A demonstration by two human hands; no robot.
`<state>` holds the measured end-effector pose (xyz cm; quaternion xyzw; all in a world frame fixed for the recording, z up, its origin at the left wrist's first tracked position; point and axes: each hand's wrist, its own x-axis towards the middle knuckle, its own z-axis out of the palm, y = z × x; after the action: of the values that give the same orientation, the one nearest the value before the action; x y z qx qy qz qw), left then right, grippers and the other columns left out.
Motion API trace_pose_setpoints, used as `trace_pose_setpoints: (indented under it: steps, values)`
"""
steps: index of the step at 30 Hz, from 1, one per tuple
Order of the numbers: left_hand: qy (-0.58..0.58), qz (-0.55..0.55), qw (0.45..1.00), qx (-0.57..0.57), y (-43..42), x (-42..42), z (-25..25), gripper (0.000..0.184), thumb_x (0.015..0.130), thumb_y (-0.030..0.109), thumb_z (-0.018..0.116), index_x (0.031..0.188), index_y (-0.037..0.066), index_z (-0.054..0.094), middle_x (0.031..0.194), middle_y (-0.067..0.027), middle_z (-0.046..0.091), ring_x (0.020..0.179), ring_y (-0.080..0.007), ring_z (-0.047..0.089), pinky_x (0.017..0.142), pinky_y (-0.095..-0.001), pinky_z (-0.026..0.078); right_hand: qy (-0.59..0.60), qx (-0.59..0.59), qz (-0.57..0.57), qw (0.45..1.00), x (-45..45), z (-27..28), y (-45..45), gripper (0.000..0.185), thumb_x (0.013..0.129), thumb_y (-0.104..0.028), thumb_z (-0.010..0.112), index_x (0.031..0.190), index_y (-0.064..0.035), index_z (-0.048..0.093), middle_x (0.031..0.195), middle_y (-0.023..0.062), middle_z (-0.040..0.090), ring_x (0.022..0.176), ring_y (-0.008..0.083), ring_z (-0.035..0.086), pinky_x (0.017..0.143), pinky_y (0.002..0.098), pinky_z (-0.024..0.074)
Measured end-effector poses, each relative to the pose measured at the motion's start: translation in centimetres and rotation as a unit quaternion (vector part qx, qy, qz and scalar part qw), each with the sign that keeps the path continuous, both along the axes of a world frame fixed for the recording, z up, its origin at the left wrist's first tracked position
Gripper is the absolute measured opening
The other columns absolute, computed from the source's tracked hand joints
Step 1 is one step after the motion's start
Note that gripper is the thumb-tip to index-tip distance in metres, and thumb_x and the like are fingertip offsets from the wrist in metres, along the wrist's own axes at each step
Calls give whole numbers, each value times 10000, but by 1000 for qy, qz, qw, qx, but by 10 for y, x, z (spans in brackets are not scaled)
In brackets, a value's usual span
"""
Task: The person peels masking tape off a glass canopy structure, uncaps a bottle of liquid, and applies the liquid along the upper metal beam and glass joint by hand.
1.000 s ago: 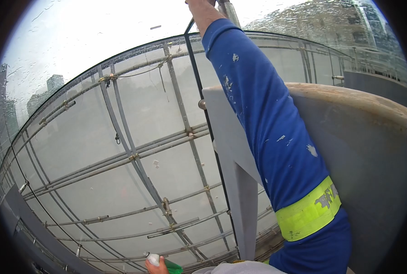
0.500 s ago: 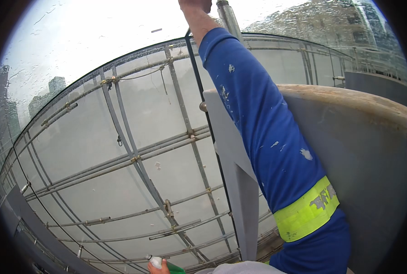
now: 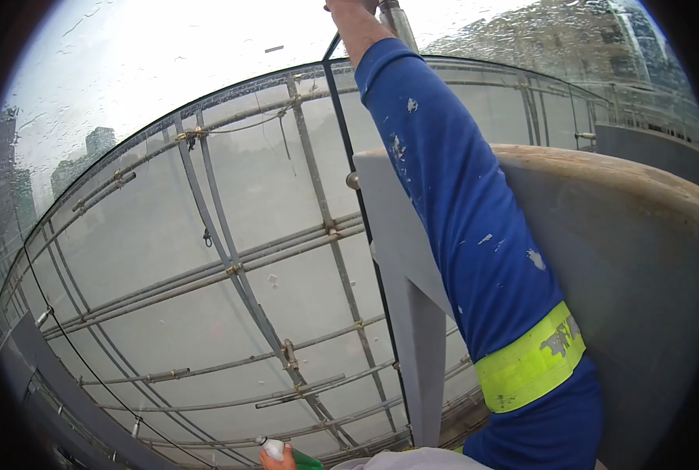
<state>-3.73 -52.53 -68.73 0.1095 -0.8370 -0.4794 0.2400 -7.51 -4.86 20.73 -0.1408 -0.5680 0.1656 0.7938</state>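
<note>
At the bottom edge, my left hand is closed around a green bottle with a white top and a small grey tip. Most of that bottle is cut off below the view. My right hand is raised to the top edge, beside a metal post. Its fingers are mostly out of view, so I cannot tell what they hold or touch. The right arm wears a blue sleeve with white flecks and a yellow reflective band.
Wet glass rises in front. Metal scaffold tubes cross behind large pale panels. On the right stands a grey curved wall with a brown-stained top, next to a grey angular support. A thin cable hangs at left.
My right hand and forearm have shifted slightly to the right and up, closer to the metal post. My left hand still grips the bottle.
</note>
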Motion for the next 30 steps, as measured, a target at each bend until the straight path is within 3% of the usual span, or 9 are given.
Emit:
trace_pose_setpoints:
  steps: [18, 20, 21, 23, 25, 26, 28, 29, 30]
  values:
    - [21, -10, 1000, -10, 4, -14, -17, 705, 648, 410, 951, 1103, -1, 601, 1018, -185, 616, 930, -339, 631, 841, -491, 495, 172, -37, 230, 957, -6, -27, -5, 1029, 823, -215, 664, 1626, -3, 56, 1394, 334, 551, 1109, 377, 687, 971, 413, 537]
    - [18, -14, 1000, -15, 5, -15, -20, 695, 656, 405, 944, 1104, -2, 603, 1019, -185, 619, 933, -338, 632, 843, -489, 495, 73, -30, 244, 967, 4, -18, 6, 992, 887, -275, 626, 1629, -22, 18, 1431, 310, 516, 1199, 357, 645, 963, 463, 537]
    - [18, -15, 1000, -17, 5, -16, -21, 689, 659, 402, 941, 1105, -2, 604, 1020, -185, 620, 934, -337, 633, 844, -488, 496, -64, -12, -52, 997, 11, -15, 6, 869, 907, -280, 609, 1600, -3, 164, 1448, 307, 498, 1244, 384, 602, 977, 531, 513]
    - [15, -17, 1000, -21, 4, -16, -27, 679, 667, 397, 935, 1106, -3, 606, 1022, -184, 623, 937, -335, 635, 846, -486, 496, -195, 8, -341, 920, 21, -13, 4, 764, 928, -286, 591, 1570, 16, 309, 1465, 303, 481, 1288, 412, 559, 991, 599, 490]
    - [13, -16, 999, -25, 6, -16, -28, 668, 674, 391, 928, 1107, -3, 608, 1023, -184, 626, 940, -334, 636, 847, -484, 497, -132, -42, -218, 966, 3, 6, 15, 484, 948, -263, 564, 1323, 33, 636, 1431, 303, 510, 1330, 511, 448, 984, 740, 400]
    - [12, -17, 999, -27, 6, -15, -29, 663, 678, 389, 925, 1108, -3, 609, 1024, -183, 627, 941, -333, 637, 848, -483, 497, -132, -42, -217, 966, -16, 21, 25, 484, 948, -263, 564, 1323, 33, 636, 1431, 303, 510, 1330, 511, 448, 984, 740, 400]
    - [11, -16, 999, -31, 4, -16, -33, 652, 685, 384, 919, 1109, -4, 611, 1025, -183, 630, 944, -331, 638, 850, -481, 498, 297, 5, 21, 955, -53, 45, 44, 372, 967, -235, 535, 1105, 28, 760, 1419, 343, 507, 1327, 570, 386, 993, 791, 332]
    - [10, -16, 999, -33, 3, -17, -33, 647, 689, 381, 916, 1110, -4, 612, 1026, -183, 631, 945, -331, 639, 851, -480, 498, 298, 5, 22, 954, -43, 43, 42, 372, 967, -235, 535, 1105, 28, 760, 1419, 343, 507, 1327, 570, 386, 993, 791, 332]
    - [9, -17, 999, -34, 4, -18, -35, 642, 692, 378, 913, 1111, -5, 613, 1027, -182, 633, 947, -330, 640, 852, -479, 498, 2, 31, -166, 986, -19, 36, 36, 380, 967, -239, 537, 1133, 27, 751, 1381, 357, 535, 1328, 575, 383, 991, 783, 334]
